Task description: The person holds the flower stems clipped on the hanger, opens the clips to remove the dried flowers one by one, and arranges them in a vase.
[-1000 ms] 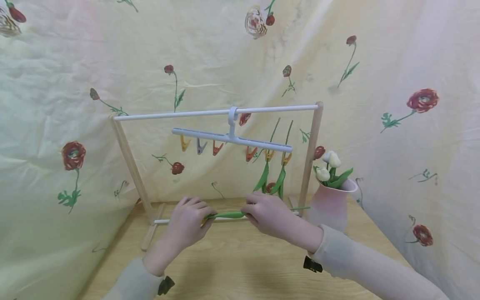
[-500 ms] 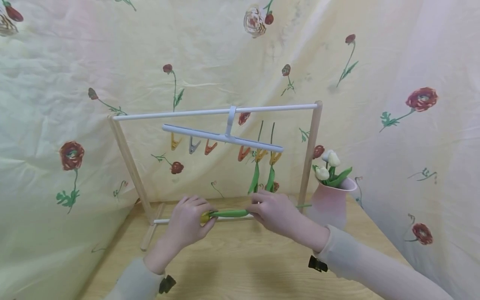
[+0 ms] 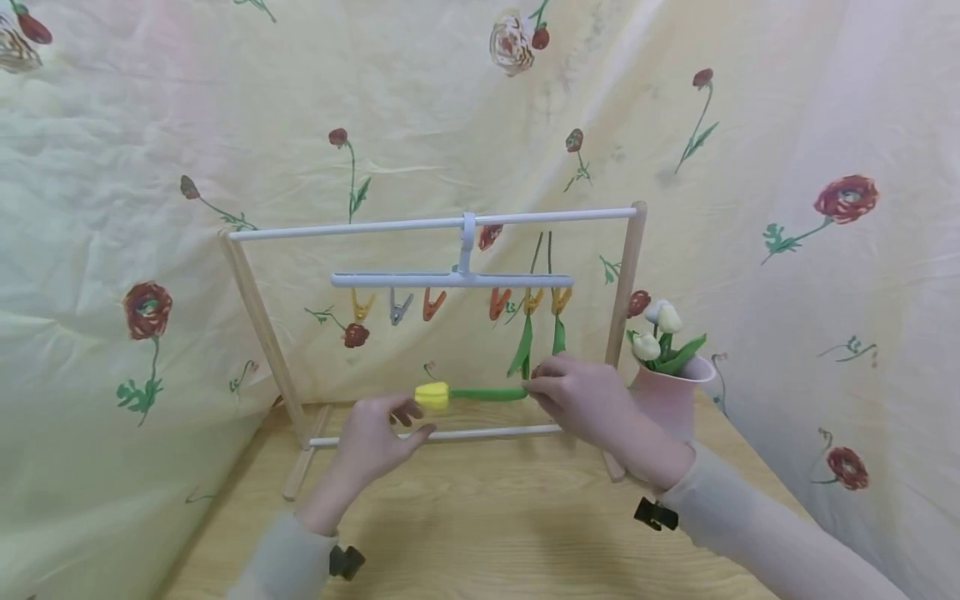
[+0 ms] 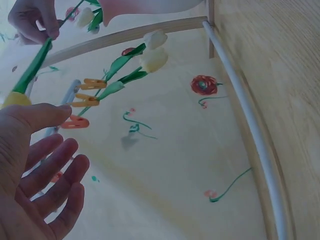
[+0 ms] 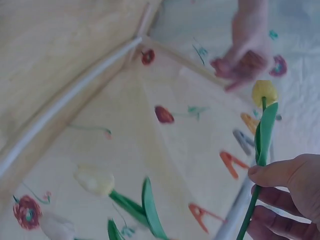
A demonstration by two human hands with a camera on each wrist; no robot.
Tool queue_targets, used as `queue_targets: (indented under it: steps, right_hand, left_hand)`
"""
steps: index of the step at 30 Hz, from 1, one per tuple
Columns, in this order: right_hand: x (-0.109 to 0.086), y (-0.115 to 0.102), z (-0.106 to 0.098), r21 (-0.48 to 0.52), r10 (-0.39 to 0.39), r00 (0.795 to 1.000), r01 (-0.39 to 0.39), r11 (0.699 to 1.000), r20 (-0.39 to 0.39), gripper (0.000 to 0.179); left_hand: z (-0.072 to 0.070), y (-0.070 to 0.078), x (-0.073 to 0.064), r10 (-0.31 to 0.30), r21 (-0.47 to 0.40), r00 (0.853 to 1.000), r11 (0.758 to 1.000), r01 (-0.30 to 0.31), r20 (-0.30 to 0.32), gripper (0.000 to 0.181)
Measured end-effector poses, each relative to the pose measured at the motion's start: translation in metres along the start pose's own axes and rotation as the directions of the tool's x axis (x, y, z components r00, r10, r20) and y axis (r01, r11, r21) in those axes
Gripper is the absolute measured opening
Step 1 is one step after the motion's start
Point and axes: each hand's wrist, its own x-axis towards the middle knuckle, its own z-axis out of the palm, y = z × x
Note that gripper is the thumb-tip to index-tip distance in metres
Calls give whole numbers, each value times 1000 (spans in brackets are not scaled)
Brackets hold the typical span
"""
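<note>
My right hand (image 3: 588, 400) pinches the green stem of a yellow tulip (image 3: 432, 396) between thumb and fingers. The tulip lies level in the air, its head pointing left. My left hand (image 3: 378, 437) is just beside the flower head, fingers apart and holding nothing. Behind and above, a pale blue hanger (image 3: 450, 279) hangs from a white rail (image 3: 352, 228). Two white tulips (image 4: 154, 60) dangle head down from its two right yellow clips (image 3: 560, 300); in the head view my right hand hides their heads. Orange clips (image 3: 433, 304), a grey clip (image 3: 399, 307) and another yellow clip (image 3: 362, 305) hold nothing.
The wooden rack's posts (image 3: 258, 333) stand on the table (image 3: 465, 517), with a white lower bar (image 3: 487, 433) between them. At the right, a pink vase (image 3: 663, 404) holds white tulips (image 3: 663, 321). Flower-patterned cloth (image 3: 420, 100) hangs behind and at both sides.
My left hand has let go of the yellow tulip's head. The right hand has moved right and up with the tulip. The hanger, tilted down to the right before, hangs level now.
</note>
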Motion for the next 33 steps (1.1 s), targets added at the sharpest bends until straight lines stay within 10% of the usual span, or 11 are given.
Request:
queue_targets:
  steps: [11,21,33]
  right_hand:
    - [7,35,-34,-37,73,966,-85,996,-248,22]
    - [6,65,-66,131,296,818,-267,955,-493,22]
    - [-9,95,-67,167,408,738,-380,910,-538,20]
  left_hand:
    - [29,-2,4,-164,-151,986,975,163,8,21]
    - [57,5,15,-180,-211,984,962,175,-4,22]
    - [79,7,19,-265,-280,964,924,260,22,23]
